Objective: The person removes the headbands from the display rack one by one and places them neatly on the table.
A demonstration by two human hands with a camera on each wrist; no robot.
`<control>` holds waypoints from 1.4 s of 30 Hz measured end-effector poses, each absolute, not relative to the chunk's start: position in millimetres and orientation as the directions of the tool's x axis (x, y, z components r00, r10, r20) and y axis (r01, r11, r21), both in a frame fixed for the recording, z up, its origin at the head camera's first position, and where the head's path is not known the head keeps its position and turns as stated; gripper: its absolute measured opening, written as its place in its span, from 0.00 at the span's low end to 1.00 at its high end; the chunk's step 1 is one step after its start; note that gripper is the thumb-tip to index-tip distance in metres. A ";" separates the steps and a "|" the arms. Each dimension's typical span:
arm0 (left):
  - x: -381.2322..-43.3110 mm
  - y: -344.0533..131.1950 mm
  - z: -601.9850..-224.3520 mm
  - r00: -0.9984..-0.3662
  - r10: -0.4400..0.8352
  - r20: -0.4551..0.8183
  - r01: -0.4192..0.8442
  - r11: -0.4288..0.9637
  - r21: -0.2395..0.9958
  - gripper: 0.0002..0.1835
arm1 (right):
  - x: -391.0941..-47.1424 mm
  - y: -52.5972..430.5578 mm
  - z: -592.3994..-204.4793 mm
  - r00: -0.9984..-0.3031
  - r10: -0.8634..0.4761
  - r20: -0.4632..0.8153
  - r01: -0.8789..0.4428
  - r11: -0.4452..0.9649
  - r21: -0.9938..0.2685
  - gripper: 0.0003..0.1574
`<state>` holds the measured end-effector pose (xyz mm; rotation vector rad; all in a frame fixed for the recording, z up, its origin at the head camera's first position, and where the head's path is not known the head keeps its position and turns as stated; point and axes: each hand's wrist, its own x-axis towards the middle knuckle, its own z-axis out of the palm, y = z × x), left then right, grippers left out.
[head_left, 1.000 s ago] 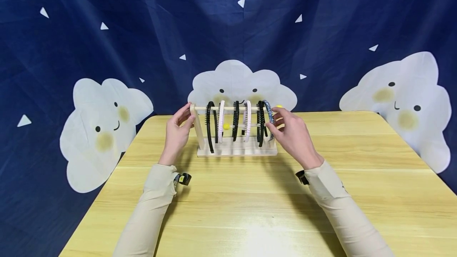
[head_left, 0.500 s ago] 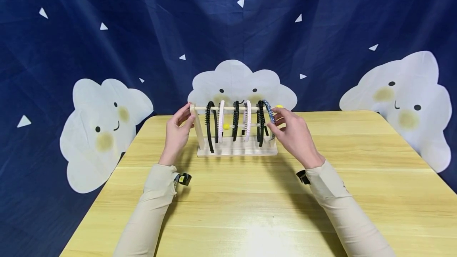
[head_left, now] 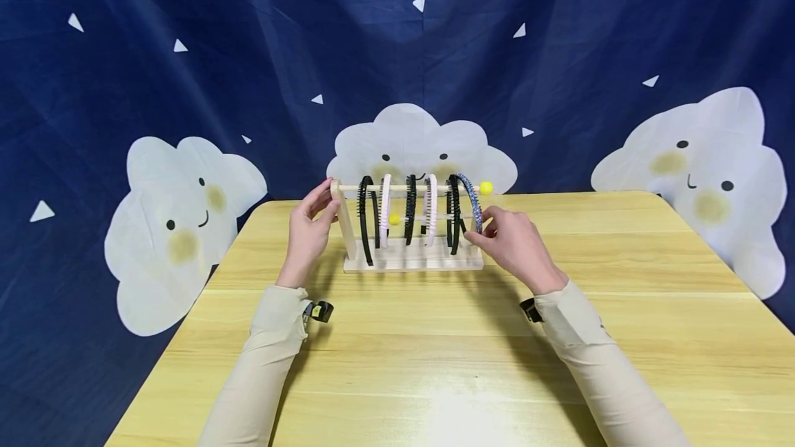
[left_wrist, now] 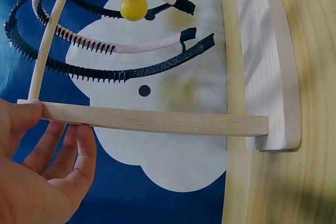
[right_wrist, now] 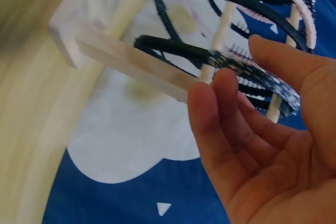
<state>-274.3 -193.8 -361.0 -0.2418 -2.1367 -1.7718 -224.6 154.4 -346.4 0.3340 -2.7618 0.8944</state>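
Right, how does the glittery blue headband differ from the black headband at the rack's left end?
The blue headband is glittery blue, the black headband black.
The blue headband hangs near the upper yellow ball, the black headband at the opposite end.
The right hand is at the blue headband; no hand touches the black headband.
Both hang over the upper rod.

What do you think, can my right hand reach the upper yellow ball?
Likely yes: the upper ball is uncovered in the head view, just above the right hand, which is at the blue headband.

Head view bright w/ glare on tabletop [head_left: 435,343] nr btm; R wrist view blurry at L.
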 end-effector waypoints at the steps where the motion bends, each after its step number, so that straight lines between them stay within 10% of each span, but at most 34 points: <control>1: -274.4 -193.8 -361.2 -0.922 -0.092 0.375 0.352 0.201 0.914 0.25 | -225.2 154.6 -348.3 -0.954 -0.154 0.259 -0.275 0.791 -0.546 0.18; 42: -272.3 -193.9 -360.2 -0.923 -0.083 0.375 0.351 0.214 0.912 0.26 | -238.5 164.3 -367.7 -0.949 -0.124 0.291 -0.293 0.688 -0.664 0.06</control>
